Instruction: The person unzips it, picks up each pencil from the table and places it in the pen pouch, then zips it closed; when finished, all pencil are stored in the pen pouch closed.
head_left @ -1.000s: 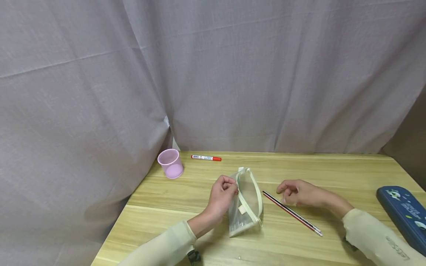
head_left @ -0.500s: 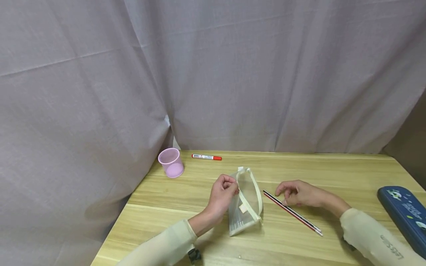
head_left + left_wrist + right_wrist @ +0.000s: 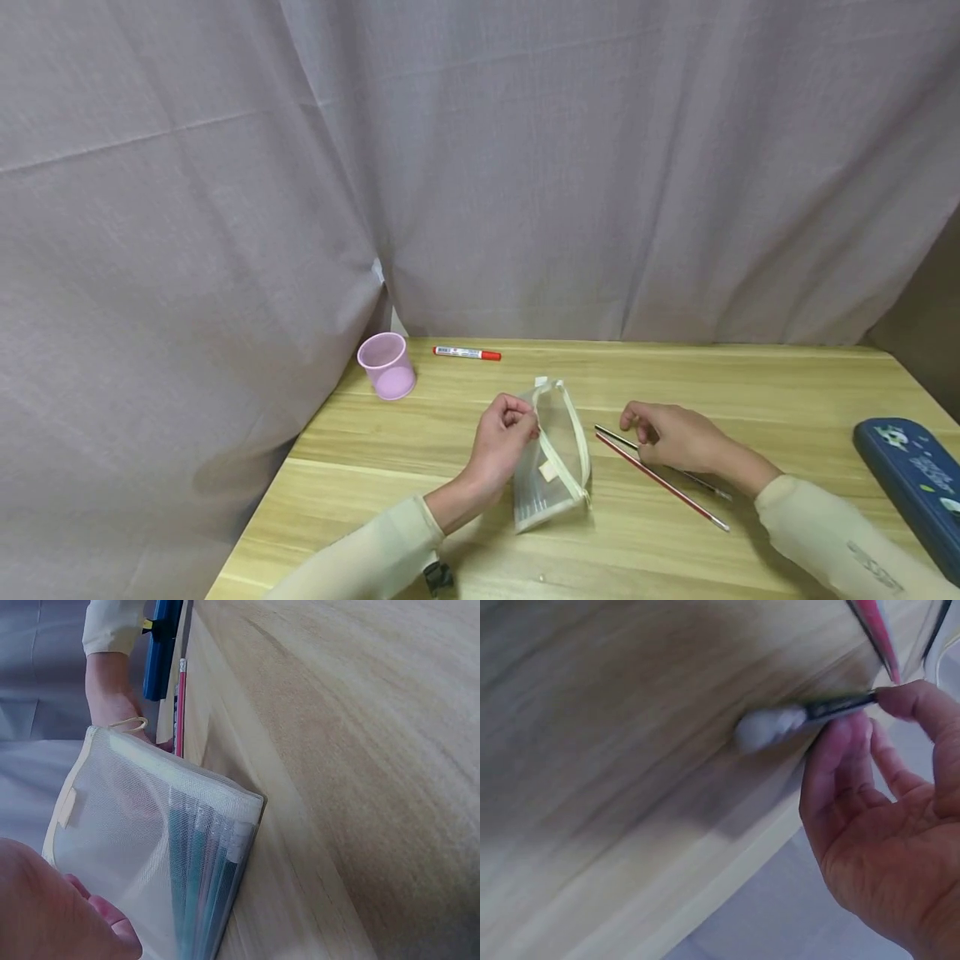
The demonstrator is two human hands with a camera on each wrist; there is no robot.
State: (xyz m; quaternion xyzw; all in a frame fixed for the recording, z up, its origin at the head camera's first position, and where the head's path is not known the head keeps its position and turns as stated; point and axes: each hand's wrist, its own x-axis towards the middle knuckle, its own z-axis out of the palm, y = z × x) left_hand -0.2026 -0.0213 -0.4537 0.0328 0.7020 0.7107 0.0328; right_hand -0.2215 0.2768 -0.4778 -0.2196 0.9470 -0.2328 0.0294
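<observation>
My left hand (image 3: 501,446) pinches the upper left edge of a translucent mesh pencil pouch (image 3: 531,492), whose pale-yellow zipper gapes. Several pencils (image 3: 196,870) show through its mesh in the left wrist view. Right of the pouch, my right hand (image 3: 678,437) pinches a black pencil (image 3: 705,482) between thumb and fingers, partly hiding its middle. In the right wrist view the white end of the black pencil (image 3: 832,709) sticks out from my fingers, blurred. A red pencil (image 3: 667,485) lies on the table just in front of that hand.
A pink cup (image 3: 387,367) stands at the back left of the wooden table (image 3: 637,558). Beside it lies a red-capped marker (image 3: 467,353). A dark blue pencil case (image 3: 911,483) is at the right edge. Grey curtain (image 3: 510,167) hangs behind.
My right hand has taken hold of the black pencil and shifted it away from the red one, which it lay against before. My left hand and the pouch stay nearly still.
</observation>
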